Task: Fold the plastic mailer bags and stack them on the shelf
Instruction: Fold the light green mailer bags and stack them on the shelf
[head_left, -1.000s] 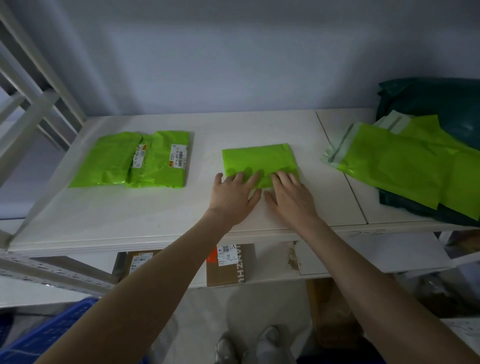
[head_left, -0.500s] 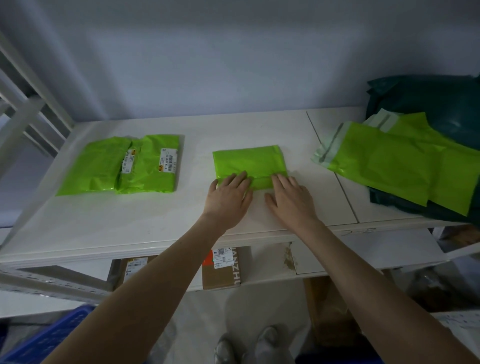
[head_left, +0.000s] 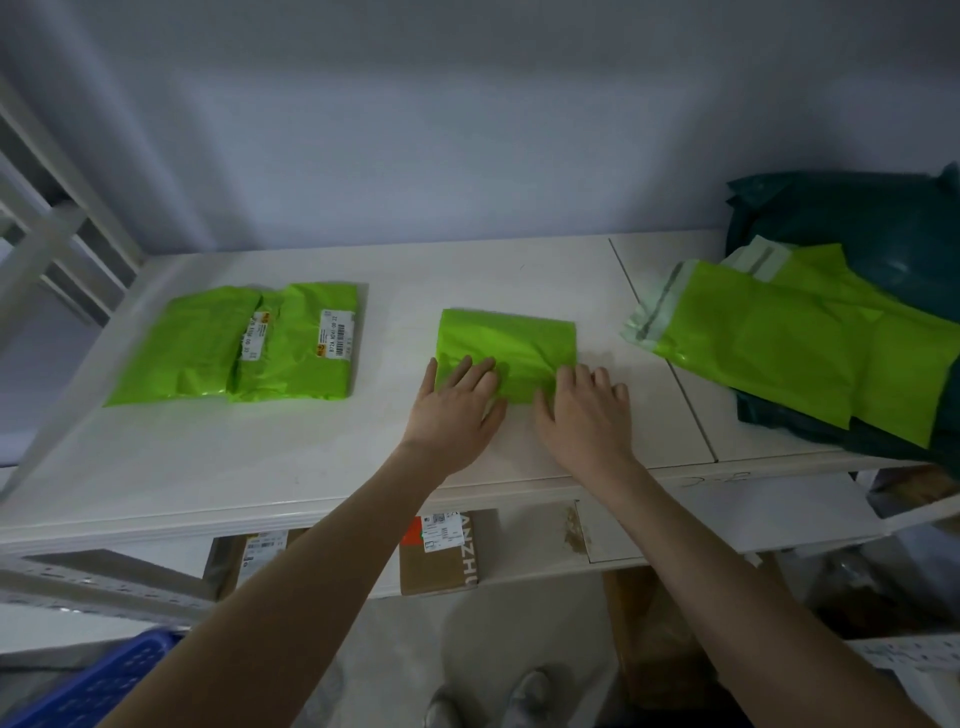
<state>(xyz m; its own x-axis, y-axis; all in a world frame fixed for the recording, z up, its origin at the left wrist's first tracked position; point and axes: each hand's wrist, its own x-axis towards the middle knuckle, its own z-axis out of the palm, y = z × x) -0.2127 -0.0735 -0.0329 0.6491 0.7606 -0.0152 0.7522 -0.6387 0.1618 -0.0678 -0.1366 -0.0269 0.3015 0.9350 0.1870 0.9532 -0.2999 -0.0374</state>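
Observation:
A folded lime-green mailer bag (head_left: 511, 340) lies in the middle of the white shelf (head_left: 260, 457). My left hand (head_left: 457, 408) lies flat, its straight fingers pressing the bag's near left part. My right hand (head_left: 584, 415) lies flat beside it, fingers spread over the bag's near right corner and the shelf. To the left sit folded green mailers with barcode labels (head_left: 244, 353), overlapping side by side. At the right, unfolded green mailer bags (head_left: 810, 353) lie spread over a dark green bag (head_left: 857, 228).
A white rack frame (head_left: 47, 244) rises at the left. A lower shelf holds cardboard boxes (head_left: 441, 556). A blue crate (head_left: 98, 686) sits at the bottom left. The wall stands close behind the shelf.
Both hands have slid slightly apart along the folded bag's near edge, smoothing it; the right hand now reaches past the right corner. The view shifted a little.

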